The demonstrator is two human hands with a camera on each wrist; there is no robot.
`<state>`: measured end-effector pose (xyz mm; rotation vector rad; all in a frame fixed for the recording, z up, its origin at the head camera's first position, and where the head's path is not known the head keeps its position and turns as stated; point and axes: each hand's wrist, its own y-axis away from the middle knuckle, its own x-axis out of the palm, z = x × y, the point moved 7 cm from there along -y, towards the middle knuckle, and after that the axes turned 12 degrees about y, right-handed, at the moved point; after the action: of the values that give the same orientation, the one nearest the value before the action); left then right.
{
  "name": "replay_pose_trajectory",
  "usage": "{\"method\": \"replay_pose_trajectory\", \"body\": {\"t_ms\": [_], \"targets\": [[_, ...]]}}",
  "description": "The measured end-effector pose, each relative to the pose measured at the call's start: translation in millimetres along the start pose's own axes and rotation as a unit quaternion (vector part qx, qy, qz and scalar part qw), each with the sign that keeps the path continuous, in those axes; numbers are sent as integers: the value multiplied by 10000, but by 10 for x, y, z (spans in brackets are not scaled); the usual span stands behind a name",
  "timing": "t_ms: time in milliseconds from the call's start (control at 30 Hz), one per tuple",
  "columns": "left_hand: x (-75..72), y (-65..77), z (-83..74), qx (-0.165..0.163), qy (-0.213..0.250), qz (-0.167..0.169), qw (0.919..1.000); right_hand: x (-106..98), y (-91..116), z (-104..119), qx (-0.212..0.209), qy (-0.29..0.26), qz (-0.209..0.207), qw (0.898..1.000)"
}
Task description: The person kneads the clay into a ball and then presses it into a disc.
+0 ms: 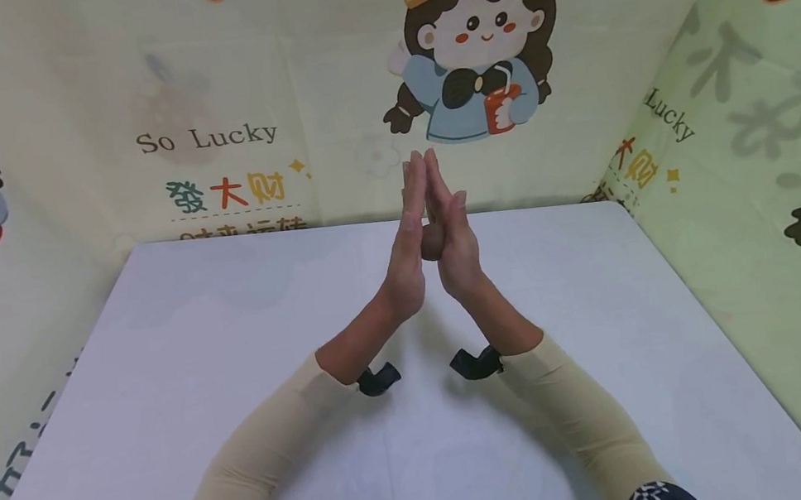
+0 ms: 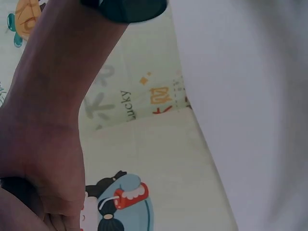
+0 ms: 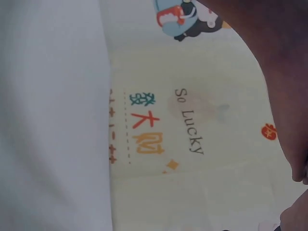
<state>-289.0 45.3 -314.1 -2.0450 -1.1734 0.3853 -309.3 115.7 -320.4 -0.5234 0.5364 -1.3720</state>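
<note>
A round brown ball (image 1: 433,243) is held between my two palms in the head view, above the far part of the white table. My left hand (image 1: 405,258) presses on its left side, fingers straight and pointing up. From the other side my right hand (image 1: 458,249) presses it, fingers likewise extended, the fingertips of both hands close together. In the left wrist view, part of the dark ball (image 2: 21,193) shows between the hands at the lower left edge. The right wrist view shows no ball, only parts of the hands and a forearm at its right edge.
The white table (image 1: 286,297) spreads beneath both arms. Printed cloth (image 1: 339,57) with cartoon figures and lettering hangs behind it and at both sides. Dark wrist mounts (image 1: 379,379) are worn at both wrists.
</note>
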Motion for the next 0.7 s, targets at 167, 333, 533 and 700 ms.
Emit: {"method": "replay_pose_trajectory", "body": {"t_ms": [167, 333, 533, 700], "targets": [[-77, -53, -13, -84, 50, -225, 9997, 70, 33, -15, -77, 51, 78, 9999], [-173, -120, -26, -72, 110, -475, 9988, 130, 75, -26, -13, 160, 118, 9998], [-311, -219, -17, -148, 185, -788, 9966, 227, 137, -24, -89, 340, 223, 9991], [-401, -264, 52, -255, 277, -948, 9948, 284, 189, -24, -307, 515, 263, 9979]]}}
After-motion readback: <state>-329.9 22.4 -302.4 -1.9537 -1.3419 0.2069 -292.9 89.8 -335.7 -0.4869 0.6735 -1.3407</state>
